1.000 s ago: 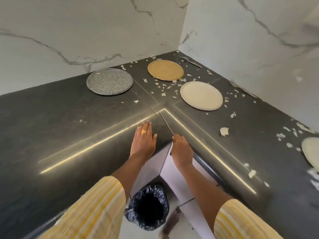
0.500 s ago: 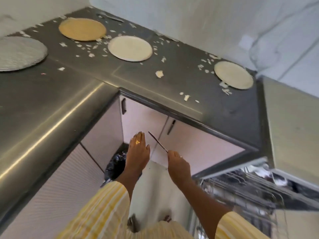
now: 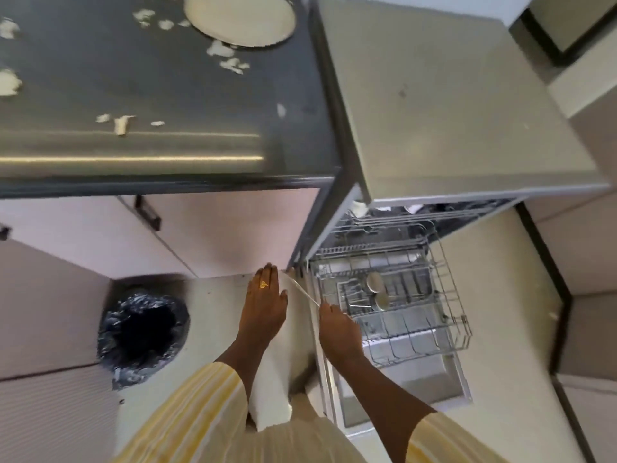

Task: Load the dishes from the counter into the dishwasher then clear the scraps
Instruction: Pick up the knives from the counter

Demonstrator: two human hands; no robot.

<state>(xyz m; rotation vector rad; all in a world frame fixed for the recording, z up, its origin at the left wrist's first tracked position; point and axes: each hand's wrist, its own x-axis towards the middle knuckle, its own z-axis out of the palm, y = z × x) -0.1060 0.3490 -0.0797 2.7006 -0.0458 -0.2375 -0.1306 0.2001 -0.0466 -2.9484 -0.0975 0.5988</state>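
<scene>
Kitchen corner. The dark counter up top has white scraps all over it and 1 pale plate at its far edge, so I'd say there's plenty left to load.

Down on the floor at the left is a bin lined with a black bag, mouth open, well apart from both hands.

The left hand is flat with fingers straight and together. It holds nothing and sits just beside the cabinet corner.

Right next to it is the utensil, thin and long, and I can't tell if it's a knife or something else. The right hand pinches its near end with the fingertips. Its long axis runs from those fingers up and to the left, so the free tip ends by the left fingertips and that cabinet corner.

The pulled-out rack is to the right, with the cutlery basket just beyond the right hand. The basket already has 2 round metal bits in it. The utensil points away from the basket, and the right hand is clearly the nearer one. My guess is the tip has to swing right and down without clipping the cabinet corner or the rack's left rim.

There's open room above the front of the rack. The back is tucked under the dishwasher's top, and the door lies open underneath.
</scene>
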